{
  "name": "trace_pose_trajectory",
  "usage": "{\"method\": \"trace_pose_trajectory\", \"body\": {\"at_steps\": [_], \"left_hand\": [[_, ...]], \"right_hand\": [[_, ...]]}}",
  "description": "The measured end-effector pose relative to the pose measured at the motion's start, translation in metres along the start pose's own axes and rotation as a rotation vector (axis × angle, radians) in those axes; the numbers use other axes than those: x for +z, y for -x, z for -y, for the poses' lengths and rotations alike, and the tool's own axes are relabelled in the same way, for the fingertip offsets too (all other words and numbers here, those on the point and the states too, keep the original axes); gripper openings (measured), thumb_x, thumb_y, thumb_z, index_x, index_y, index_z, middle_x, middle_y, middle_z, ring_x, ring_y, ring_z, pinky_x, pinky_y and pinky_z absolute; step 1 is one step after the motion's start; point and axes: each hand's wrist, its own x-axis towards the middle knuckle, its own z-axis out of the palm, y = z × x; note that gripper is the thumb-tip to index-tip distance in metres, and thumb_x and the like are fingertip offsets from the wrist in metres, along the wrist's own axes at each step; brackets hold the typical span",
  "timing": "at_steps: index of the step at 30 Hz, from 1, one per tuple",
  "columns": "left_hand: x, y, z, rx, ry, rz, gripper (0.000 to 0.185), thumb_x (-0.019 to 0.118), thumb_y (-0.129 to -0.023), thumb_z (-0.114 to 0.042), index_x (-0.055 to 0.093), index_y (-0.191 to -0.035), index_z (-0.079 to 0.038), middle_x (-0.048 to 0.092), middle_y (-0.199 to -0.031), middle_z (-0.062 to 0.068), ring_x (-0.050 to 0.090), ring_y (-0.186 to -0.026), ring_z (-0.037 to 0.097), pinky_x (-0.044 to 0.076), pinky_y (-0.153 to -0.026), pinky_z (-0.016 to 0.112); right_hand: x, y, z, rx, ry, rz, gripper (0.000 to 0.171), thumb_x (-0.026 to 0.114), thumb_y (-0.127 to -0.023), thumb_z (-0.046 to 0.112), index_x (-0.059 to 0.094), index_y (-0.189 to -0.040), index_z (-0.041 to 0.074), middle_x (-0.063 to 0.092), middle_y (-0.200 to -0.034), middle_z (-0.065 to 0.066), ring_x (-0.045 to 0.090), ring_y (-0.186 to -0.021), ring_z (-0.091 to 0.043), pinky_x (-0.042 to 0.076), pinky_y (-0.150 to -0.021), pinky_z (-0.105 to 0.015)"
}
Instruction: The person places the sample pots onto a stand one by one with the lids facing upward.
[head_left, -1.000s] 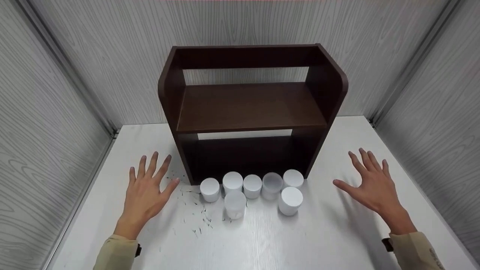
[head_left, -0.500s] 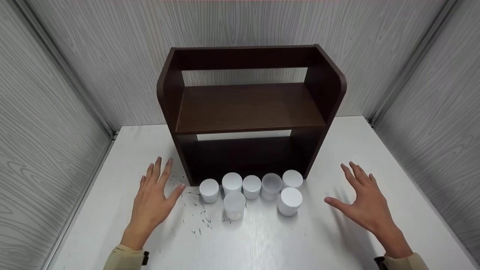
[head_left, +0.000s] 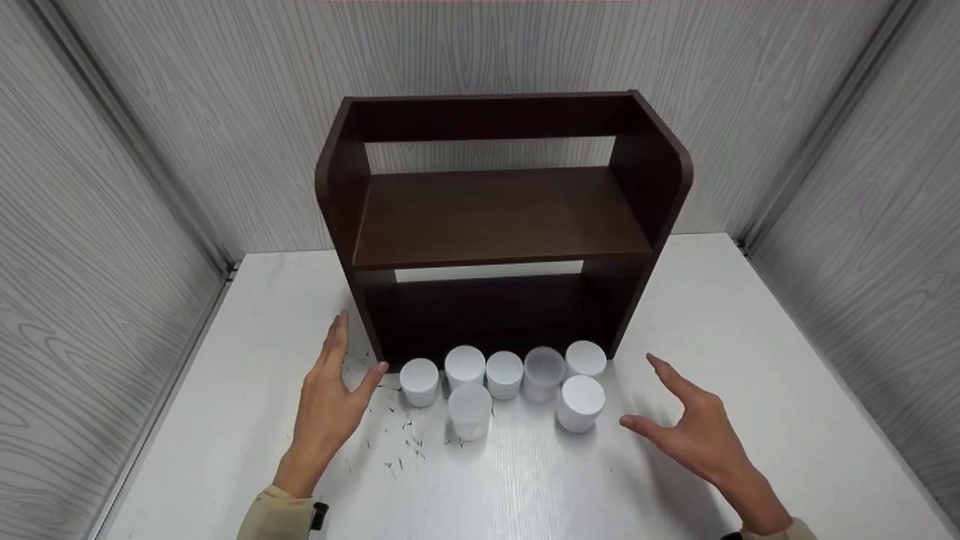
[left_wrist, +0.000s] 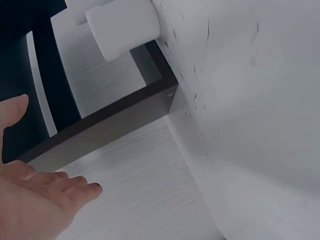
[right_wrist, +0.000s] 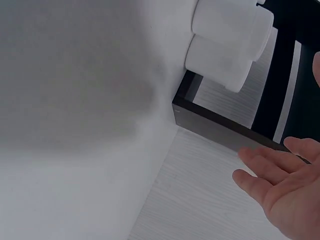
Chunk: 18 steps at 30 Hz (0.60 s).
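Observation:
My left hand (head_left: 327, 405) hovers at the left of the jars, thumb apart from the fingers and nothing in its grasp. Closest to its thumb is a small white jar (head_left: 419, 381) at the left end of the row. On the other side, my right hand (head_left: 694, 431) holds nothing, its thumb pointing at the front right white jar (head_left: 580, 403). Between the hands, several white lidded jars stand upright, along with a translucent cup (head_left: 469, 411) in front and a second translucent cup (head_left: 544, 372) in the row. In the left wrist view, the fingers (left_wrist: 75, 192) are extended.
Behind the jars stands a dark brown two-tier shelf (head_left: 502, 214), its lower front edge right at the row. Dark marks (head_left: 409, 435) dot the white table (head_left: 525, 495) at the left. Grey wood-patterned walls (head_left: 847, 187) enclose the table on three sides.
Both hands have moved inward toward the jars, the left one rightward and the right one leftward. Their fingers have drawn closer together. Shelf and jars stay where they were.

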Motion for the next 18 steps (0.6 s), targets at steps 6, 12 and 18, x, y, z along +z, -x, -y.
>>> {"method": "trace_pose_trajectory", "body": {"at_steps": [6, 12, 18], "left_hand": [[0.01, -0.006, 0.002, -0.011, 0.068, -0.015, 0.092, 0.08, -0.097, -0.026, 0.023, -0.166, -0.002, 0.027, -0.169, 0.019, 0.031, -0.153, 0.037, 0.03, -0.124, 0.054], [0.013, -0.015, 0.004, -0.068, 0.151, 0.009, 0.09, 0.076, -0.1, -0.027, 0.021, -0.167, -0.002, 0.024, -0.17, 0.021, 0.027, -0.155, 0.038, 0.028, -0.125, 0.054], [0.013, -0.027, 0.012, -0.104, 0.264, 0.062, 0.086, 0.071, -0.104, -0.027, 0.018, -0.167, -0.001, 0.02, -0.172, 0.018, 0.026, -0.155, 0.039, 0.032, -0.123, 0.054]], "right_hand": [[0.018, 0.001, 0.0, 0.045, -0.098, 0.034, 0.087, 0.1, -0.073, 0.035, 0.062, -0.149, 0.016, 0.064, -0.144, 0.002, 0.066, -0.126, -0.023, 0.037, -0.103, -0.007], [0.029, 0.0, 0.0, 0.113, -0.238, 0.105, 0.085, 0.099, -0.074, 0.027, 0.062, -0.147, 0.006, 0.064, -0.145, -0.001, 0.067, -0.126, -0.023, 0.045, -0.106, -0.014], [0.038, -0.003, -0.001, 0.166, -0.389, 0.12, 0.078, 0.098, -0.075, 0.013, 0.063, -0.143, -0.002, 0.065, -0.142, -0.014, 0.067, -0.125, -0.028, 0.051, -0.108, -0.029]]}}
